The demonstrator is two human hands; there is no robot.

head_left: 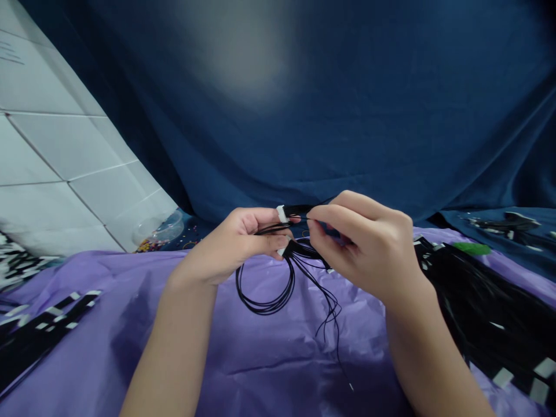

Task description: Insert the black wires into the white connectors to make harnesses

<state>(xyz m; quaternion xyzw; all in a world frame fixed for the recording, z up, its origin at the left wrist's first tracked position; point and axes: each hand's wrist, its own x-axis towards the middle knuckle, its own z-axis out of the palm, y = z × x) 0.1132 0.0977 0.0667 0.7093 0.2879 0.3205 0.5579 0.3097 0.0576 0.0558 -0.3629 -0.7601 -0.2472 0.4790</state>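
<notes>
The left hand (pixel 243 231) held two white plugs, its fingers closed: the upper plug (pixel 282 214) sat along the forefinger, and the lower plug (pixel 284 250) lay at the thumb tip. The right hand (pixel 369 237) had thumb and forefinger pinched together on a thin black wire (pixel 303 218) just beside the upper plug; its other fingers were curled in. Both plugs were up in front of the person, above the purple sheet (pixel 260 353).

As for progress, black wires already ran out of both plugs, so the work looked partly done. A loop (pixel 264 311) of several wires hung below the left hand. From the lower plug a bunch of loose ends (pixel 325 291) trailed down to the right, one with a pale tip (pixel 351 386), and these did not appear to end in any plug; they seemed to be what was left. Whether the pinched wire was seated in the upper plug could not be told

To either side lay more wire, one pile (pixel 43 324) at the left and a bigger heap (pixel 482 301) at the right
</notes>
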